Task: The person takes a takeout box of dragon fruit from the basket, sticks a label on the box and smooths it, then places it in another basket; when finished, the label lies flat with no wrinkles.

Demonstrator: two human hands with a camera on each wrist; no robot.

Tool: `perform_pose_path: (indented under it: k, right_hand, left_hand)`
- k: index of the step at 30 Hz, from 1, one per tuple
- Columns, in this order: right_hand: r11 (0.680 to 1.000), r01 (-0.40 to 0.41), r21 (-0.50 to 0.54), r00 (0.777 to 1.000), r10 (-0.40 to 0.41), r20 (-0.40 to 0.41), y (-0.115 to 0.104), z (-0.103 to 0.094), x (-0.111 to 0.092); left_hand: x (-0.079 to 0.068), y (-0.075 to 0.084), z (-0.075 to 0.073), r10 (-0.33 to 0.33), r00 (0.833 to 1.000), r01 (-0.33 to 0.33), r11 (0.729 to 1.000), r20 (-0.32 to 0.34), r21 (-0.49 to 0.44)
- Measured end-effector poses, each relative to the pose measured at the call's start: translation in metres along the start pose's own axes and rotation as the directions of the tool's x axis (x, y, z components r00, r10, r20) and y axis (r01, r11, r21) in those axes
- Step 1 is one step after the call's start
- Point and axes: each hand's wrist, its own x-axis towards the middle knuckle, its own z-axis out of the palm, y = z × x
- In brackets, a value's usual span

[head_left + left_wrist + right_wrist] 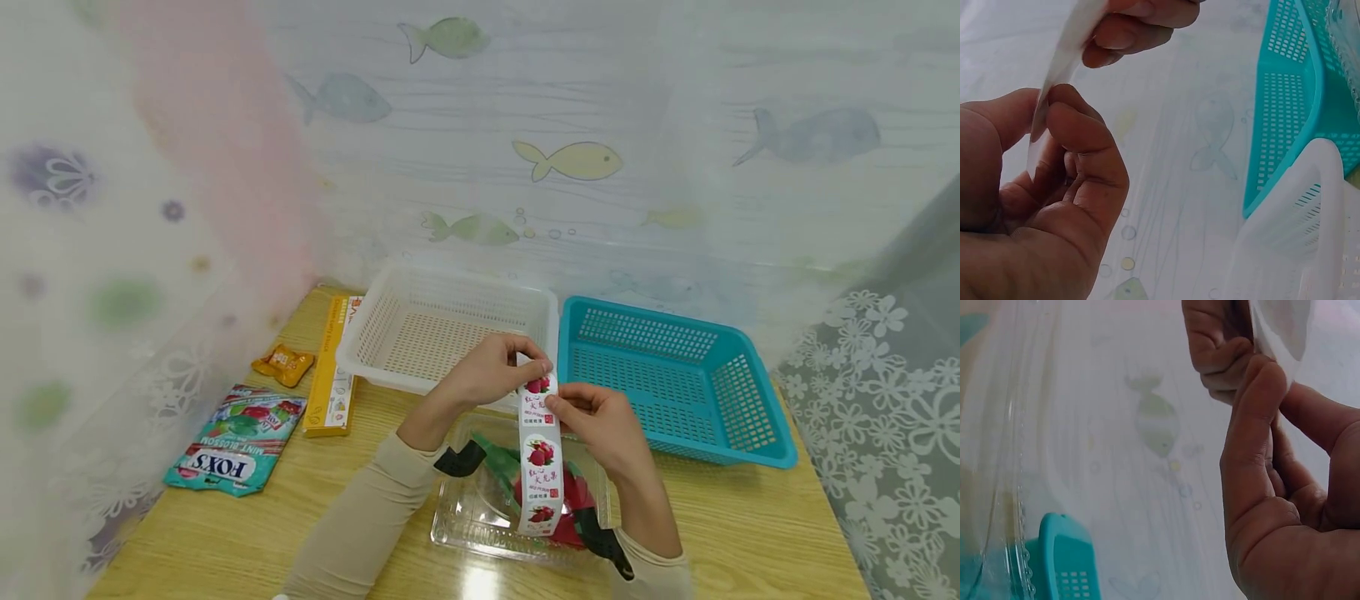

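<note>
A strip of white labels [541, 479] printed with red dragon fruit and lettering hangs between both hands. My left hand [491, 372] pinches its top end between thumb and forefinger, as the left wrist view also shows. A little lower, my right hand [606, 423] pinches the strip's right edge between thumb and fingertip. The strip's lower end hangs over a clear plastic box [459, 523]. Through the box show a bright red thing [576, 492] and a green pointed piece [498, 467], partly hidden by the strip.
Behind the hands stand a white basket [442, 287] and a turquoise basket [738, 400], side by side. On the left lie a yellow box [327, 367], an orange wrapped sweet [283, 365] and a green Fox's bag [238, 437]. Patterned curtains enclose the wooden table [195, 550].
</note>
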Motion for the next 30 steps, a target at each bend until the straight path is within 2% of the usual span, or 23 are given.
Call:
perform_pose_path:
  k: [10, 16, 22, 30]
  right_hand:
    - [1.0, -0.019, -0.005, 0.999, 0.019, -0.034, -0.001, 0.006, 0.001]
    - [0.999, -0.031, -0.019, 0.997, 0.03, -0.071, -0.002, 0.006, 0.002]
    - [1.0, -0.029, -0.011, 0.993, 0.028, -0.114, -0.003, 0.006, 0.002]
    - [0.999, -0.044, 0.002, 0.988, 0.044, -0.147, -0.003, 0.007, 0.004]
  left_hand:
    - [-0.001, -0.002, 0.002, -0.013, 1.0, 0.012, 0.997, -0.008, -0.078]
    - [-0.006, -0.005, 0.0, -0.049, 0.999, 0.049, 0.988, 0.003, -0.149]
    - [-0.018, -0.011, -0.004, -0.023, 1.0, 0.021, 0.985, -0.01, -0.171]
    - [-0.038, -0.015, -0.001, -0.064, 0.998, 0.059, 0.969, -0.012, -0.241]
